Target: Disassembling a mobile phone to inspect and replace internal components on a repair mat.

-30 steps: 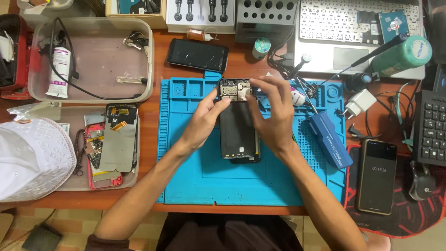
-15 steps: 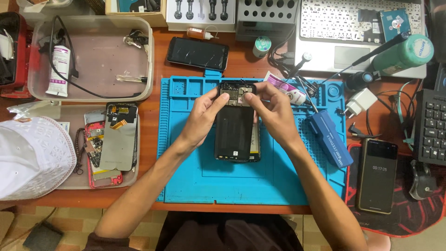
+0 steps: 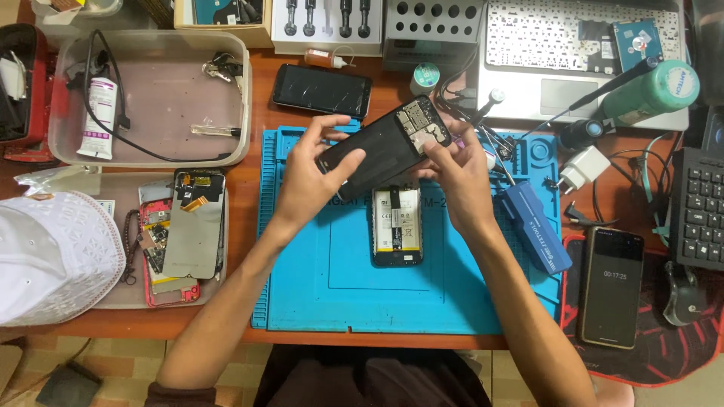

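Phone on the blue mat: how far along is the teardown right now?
Done: the black panel is off and lifted clear of the phone body, whose battery is exposed on the blue mat. In hand: left hand and right hand hold that panel, tilted. Left: the body lies open, untouched.

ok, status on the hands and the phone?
Left hand and right hand both grip the black phone panel, lifted and tilted. Opened phone body lies beneath on the blue mat. Nothing blocking.
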